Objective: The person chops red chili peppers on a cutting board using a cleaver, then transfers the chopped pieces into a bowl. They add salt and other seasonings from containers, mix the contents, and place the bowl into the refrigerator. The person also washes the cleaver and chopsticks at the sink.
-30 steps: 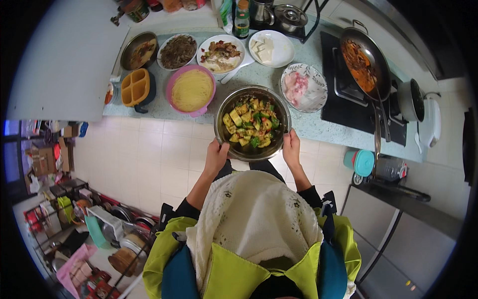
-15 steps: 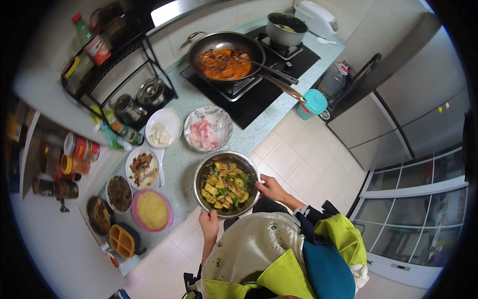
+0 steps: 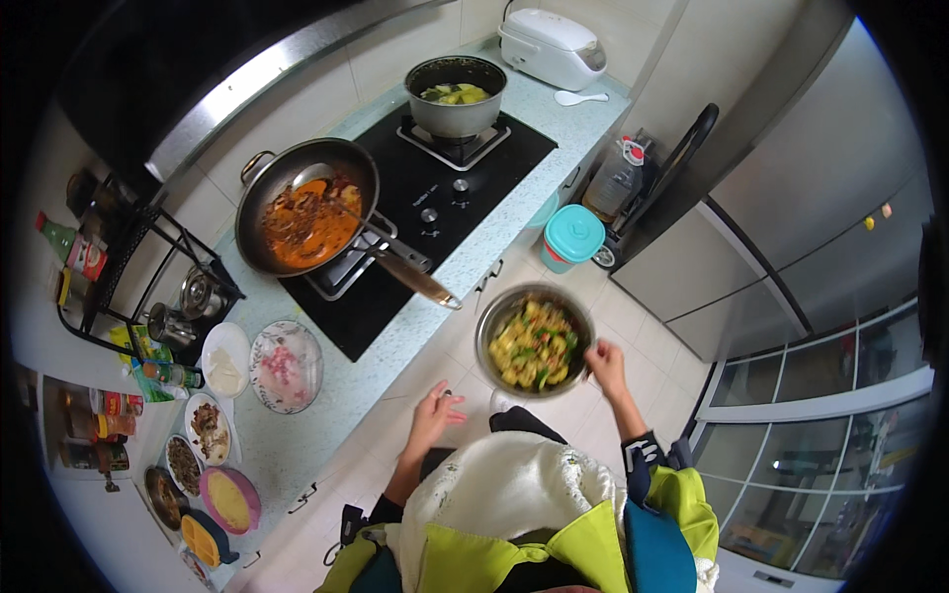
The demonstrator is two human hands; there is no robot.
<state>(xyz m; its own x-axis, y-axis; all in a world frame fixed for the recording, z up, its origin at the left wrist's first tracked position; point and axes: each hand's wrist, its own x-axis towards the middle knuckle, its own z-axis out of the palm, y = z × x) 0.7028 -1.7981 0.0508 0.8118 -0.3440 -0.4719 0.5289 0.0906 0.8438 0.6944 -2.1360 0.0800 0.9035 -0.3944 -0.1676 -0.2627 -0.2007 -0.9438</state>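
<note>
A steel bowl (image 3: 485,358) of chopped yellow and green food hangs over the floor, held at its right rim by my right hand (image 3: 606,370). My left hand (image 3: 435,411) is off the bowl, to its lower left, with fingers apart and nothing in them. On the near burner a frying pan (image 3: 255,247) holds reddish-orange sauce and a long-handled utensil; its handle juts past the counter edge. Behind it, a grey pot (image 3: 457,120) with pale green pieces stands on the far burner.
Left on the counter (image 3: 272,450) sit a glass plate (image 3: 313,368) of pinkish pieces, a white plate (image 3: 225,361), a pink bowl (image 3: 255,501) and several other dishes. A white appliance (image 3: 554,47) and white spoon (image 3: 581,98) lie at the far end. A teal-lidded bucket (image 3: 574,234) stands below.
The bowl has moved right, away from the counter's dishes. My left hand has let go of its rim; my right hand still holds it. The view has turned toward the stove.
</note>
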